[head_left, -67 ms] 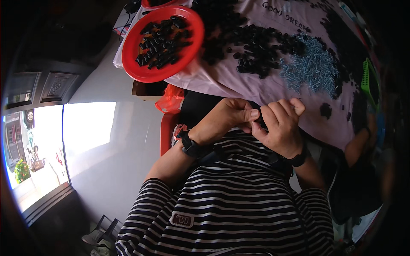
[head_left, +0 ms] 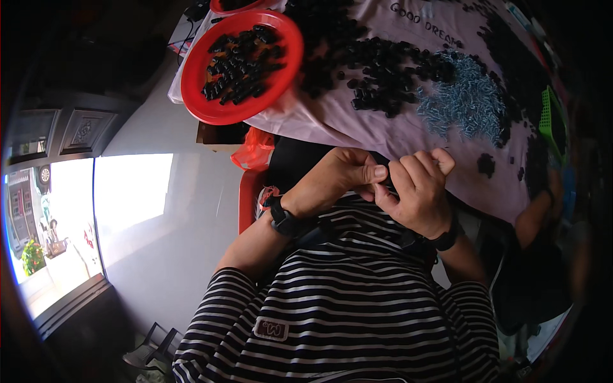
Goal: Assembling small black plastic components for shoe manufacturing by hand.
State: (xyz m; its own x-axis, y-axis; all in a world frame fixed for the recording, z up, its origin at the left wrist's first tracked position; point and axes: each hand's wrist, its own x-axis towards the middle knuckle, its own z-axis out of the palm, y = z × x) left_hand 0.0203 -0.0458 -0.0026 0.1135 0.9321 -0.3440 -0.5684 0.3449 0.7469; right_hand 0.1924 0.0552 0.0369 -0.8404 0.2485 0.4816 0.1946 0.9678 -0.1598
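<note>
My left hand and my right hand meet close in front of my striped shirt, just short of the cloth's near edge. Both have their fingers closed, thumbs and fingertips almost touching. Between them shows a small black piece, mostly hidden by the fingers. Ahead on the pink cloth lie many loose black plastic pieces. To their right spreads a heap of small bluish metallic screws. A red plate at the far left carries longer black ribbed parts.
Part of a second red dish shows behind the plate. At the right edge stands a green perforated basket, with another person's arm nearer. An orange-red plastic bag hangs below the plate. Bright daylight enters through a doorway on the left.
</note>
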